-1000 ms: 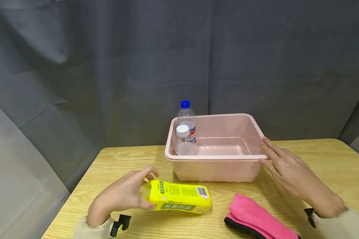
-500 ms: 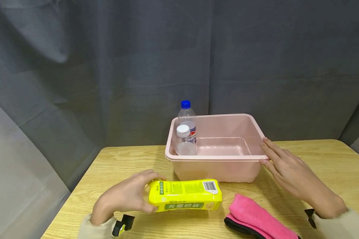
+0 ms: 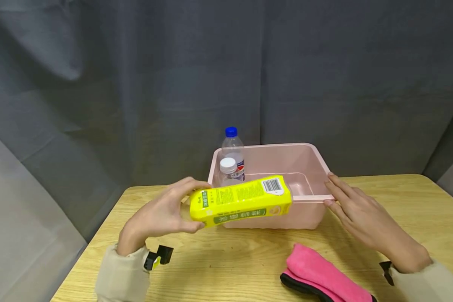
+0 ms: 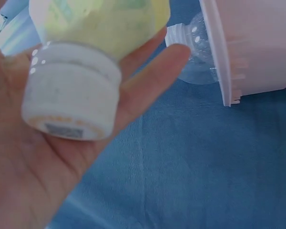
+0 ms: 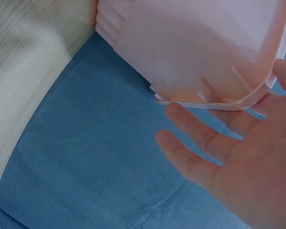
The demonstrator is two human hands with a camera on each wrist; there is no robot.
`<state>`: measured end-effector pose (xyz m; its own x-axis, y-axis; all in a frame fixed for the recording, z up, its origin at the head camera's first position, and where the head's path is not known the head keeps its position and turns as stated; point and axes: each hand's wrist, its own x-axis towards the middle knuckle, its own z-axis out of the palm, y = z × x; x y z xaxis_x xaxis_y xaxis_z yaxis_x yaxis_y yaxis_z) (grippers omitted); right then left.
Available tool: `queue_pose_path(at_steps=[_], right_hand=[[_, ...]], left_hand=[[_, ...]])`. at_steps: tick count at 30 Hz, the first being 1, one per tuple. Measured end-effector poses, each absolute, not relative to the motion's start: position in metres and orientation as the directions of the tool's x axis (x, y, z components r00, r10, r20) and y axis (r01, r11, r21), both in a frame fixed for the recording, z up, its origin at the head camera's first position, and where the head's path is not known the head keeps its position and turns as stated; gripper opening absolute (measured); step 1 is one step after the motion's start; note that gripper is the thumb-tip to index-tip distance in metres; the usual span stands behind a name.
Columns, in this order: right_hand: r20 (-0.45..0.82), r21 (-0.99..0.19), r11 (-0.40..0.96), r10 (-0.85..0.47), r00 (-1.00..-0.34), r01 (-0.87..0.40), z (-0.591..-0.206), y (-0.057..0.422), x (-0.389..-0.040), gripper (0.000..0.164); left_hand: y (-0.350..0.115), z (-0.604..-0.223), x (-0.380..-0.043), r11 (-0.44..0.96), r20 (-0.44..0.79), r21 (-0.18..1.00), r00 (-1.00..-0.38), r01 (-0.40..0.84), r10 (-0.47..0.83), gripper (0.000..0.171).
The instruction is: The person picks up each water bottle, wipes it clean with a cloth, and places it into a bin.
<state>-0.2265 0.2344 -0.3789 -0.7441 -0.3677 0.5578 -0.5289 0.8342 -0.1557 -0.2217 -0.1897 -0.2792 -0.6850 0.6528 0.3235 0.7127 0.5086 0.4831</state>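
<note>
My left hand [image 3: 164, 209] grips a yellow-labelled drink bottle [image 3: 245, 199] by its neck end. The bottle lies nearly level in the air, its base slightly raised and pointing right, in front of the pink plastic bin [image 3: 279, 220]. Its white cap [image 4: 71, 95] faces my palm in the left wrist view. Two clear bottles stand in the bin's left end: a blue-capped bottle [image 3: 232, 147] and a white-capped bottle [image 3: 228, 167], the latter partly hidden by the yellow one. My right hand [image 3: 366, 218] touches the bin's right front corner with mostly straight fingers.
A folded pink cloth [image 3: 324, 272] with black edging lies at the front of the wooden table [image 3: 219, 260]. Behind the table hangs a dark grey curtain [image 3: 188, 84]. The bin stands near the table's back edge.
The yellow-labelled bottle has been lifted off the table by my left hand, moving up and toward the bin, its base tipping upward. My right hand stays at the bin's corner.
</note>
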Motion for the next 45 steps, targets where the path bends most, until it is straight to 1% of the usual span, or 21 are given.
queue_pose_path(at_steps=[4,10,14,23,26,32,40,45], right_hand=[[0.549,-0.159,0.840,-0.362,-0.754,-0.519,-0.380,0.236,-0.227,0.050],[0.528,-0.167,0.845,-0.359,-0.769,-0.509,-0.379,0.236,-0.225,0.050],[0.520,-0.173,0.840,-0.366,-0.772,-0.515,-0.379,0.235,-0.225,0.050],[0.515,-0.181,0.841,-0.361,-0.778,-0.510,-0.377,0.236,-0.223,0.049],[0.508,-0.182,0.841,-0.363,-0.781,-0.510,-0.377,0.235,-0.222,0.050],[0.512,-0.187,0.840,-0.360,-0.780,-0.510,-0.378,0.233,-0.223,0.051],[0.498,-0.185,0.843,-0.362,-0.788,-0.504,-0.379,0.237,-0.221,0.051],[0.497,-0.193,0.842,-0.359,-0.790,-0.504,-0.379,0.237,-0.221,0.051]], left_hand=[[-0.179,-0.269,-0.238,0.511,0.334,0.467,-0.680,0.721,0.653,0.063],[-0.164,-0.259,-0.260,0.555,0.297,0.444,-0.700,0.703,0.649,0.062],[-0.157,-0.254,-0.268,0.593,0.262,0.438,-0.727,0.676,0.635,0.062],[-0.134,-0.248,-0.283,0.632,0.224,0.432,-0.756,0.643,0.615,0.065],[-0.130,-0.248,-0.286,0.620,0.253,0.427,-0.745,0.658,0.617,0.065],[-0.120,-0.247,-0.292,0.566,0.353,0.398,-0.690,0.722,0.632,0.066],[-0.102,-0.250,-0.299,0.551,0.467,0.370,-0.663,0.747,0.585,0.080],[-0.094,-0.250,-0.302,0.518,0.483,0.428,-0.671,0.741,0.562,0.080]])
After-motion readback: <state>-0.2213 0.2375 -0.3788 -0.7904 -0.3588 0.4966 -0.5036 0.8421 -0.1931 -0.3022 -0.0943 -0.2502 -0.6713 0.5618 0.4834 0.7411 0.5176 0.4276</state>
